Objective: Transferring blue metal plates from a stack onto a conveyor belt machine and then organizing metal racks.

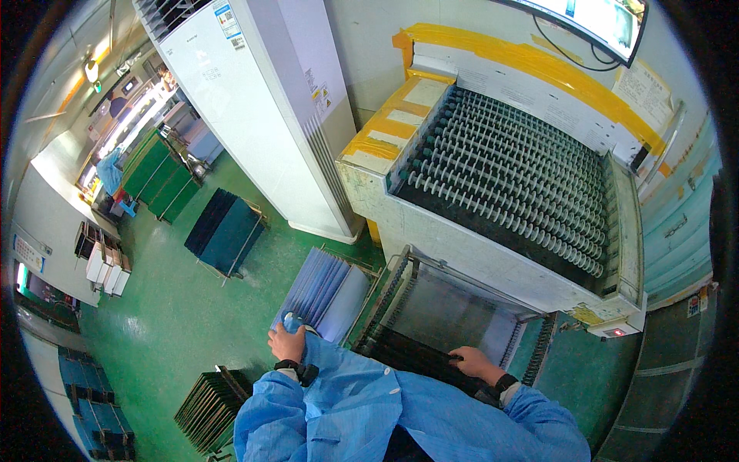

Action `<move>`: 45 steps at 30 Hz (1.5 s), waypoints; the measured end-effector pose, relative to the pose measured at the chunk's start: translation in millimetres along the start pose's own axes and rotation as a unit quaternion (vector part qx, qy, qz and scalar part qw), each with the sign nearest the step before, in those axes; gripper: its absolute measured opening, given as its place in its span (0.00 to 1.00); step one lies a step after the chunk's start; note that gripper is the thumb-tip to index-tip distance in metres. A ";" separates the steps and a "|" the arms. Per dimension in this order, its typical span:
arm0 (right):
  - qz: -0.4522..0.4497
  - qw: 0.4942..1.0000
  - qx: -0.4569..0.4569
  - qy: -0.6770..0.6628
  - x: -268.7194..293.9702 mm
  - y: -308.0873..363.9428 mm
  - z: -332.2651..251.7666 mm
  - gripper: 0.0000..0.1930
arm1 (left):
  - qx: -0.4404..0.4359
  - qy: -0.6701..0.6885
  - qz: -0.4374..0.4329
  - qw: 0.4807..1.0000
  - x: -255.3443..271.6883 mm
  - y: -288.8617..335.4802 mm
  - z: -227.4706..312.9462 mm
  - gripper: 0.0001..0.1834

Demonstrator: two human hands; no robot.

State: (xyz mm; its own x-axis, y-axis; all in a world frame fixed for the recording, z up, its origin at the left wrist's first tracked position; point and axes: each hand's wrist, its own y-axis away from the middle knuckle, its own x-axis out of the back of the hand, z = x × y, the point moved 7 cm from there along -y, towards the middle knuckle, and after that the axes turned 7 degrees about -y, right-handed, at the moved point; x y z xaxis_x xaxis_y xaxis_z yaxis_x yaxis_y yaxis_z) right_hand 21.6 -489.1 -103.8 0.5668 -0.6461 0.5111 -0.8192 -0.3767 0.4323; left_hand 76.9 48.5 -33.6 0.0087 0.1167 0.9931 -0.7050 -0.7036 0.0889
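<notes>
My left hand (287, 343) is beside the near corner of a rack of pale bluish sheets (323, 286). Its fingers are curled, and what they hold, if anything, I cannot make out. A small blue and white object (292, 319) shows just beyond its fingertips; its kind is unclear. My right hand (477, 366) is bent over the upper edge of dark panels (419, 356), fingers closed on that edge. These panels stand close together in a metal rack (400, 269) with toothed side rails. My blue coat hides the near part of this rack.
A roller conveyor machine (500, 177) stands in front of me, with a monitor (600, 19) above it. Left of it rises a white air conditioner (262, 108). Racks of dark panels (225, 231), brown-edged boards (206, 412) and green panels (160, 175) stand on the green floor.
</notes>
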 end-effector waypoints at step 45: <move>-0.002 1.000 0.007 0.010 -1.1 -0.7 3.5 0.20 | 0.005 -0.002 -0.008 1.000 1.1 0.0 0.3 0.41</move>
State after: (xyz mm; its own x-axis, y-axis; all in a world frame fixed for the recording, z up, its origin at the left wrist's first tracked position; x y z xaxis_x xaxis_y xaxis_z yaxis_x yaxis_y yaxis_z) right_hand 21.3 -490.5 -107.3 0.5712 -0.6311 0.5248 -0.8183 -0.3884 0.4237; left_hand 77.1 48.4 -32.6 0.0228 0.1252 0.9919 -0.6972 -0.7091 0.1055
